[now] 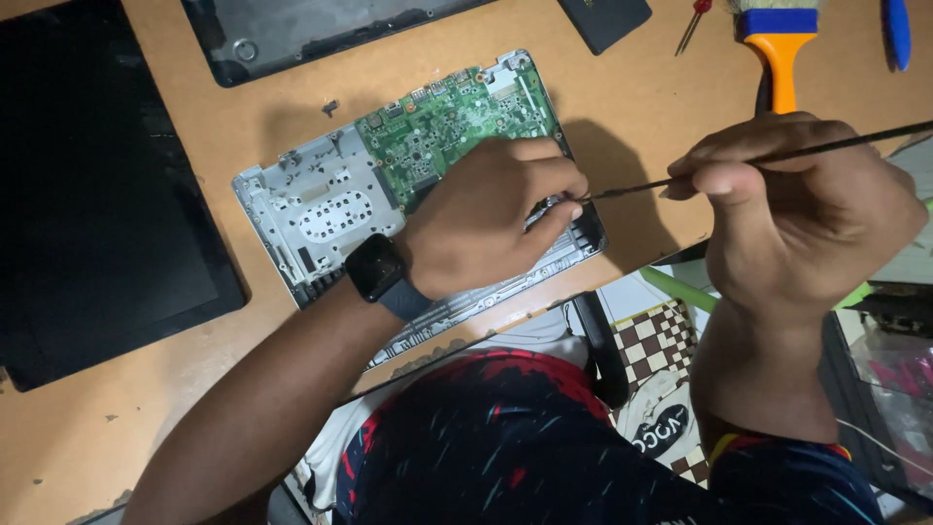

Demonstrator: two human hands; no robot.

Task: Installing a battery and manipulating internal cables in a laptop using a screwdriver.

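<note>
An opened silver laptop base (311, 209) lies tilted on the wooden table (136, 408), its green circuit board (452, 122) bare at the far end. My left hand (491, 214), with a dark watch on the wrist, rests on the base's right part, fingers pinched near the edge. My right hand (797, 209) grips a thin black rod-like tool (680, 178) whose tip meets the left fingertips at the base's right side. What lies under the left hand is hidden.
A large black panel (92, 194) lies at the left. A dark cover (292, 34) sits at the top. An orange-handled brush (777, 49), a small red-handled tool (692, 24) and a black square piece (604, 19) are at the top right.
</note>
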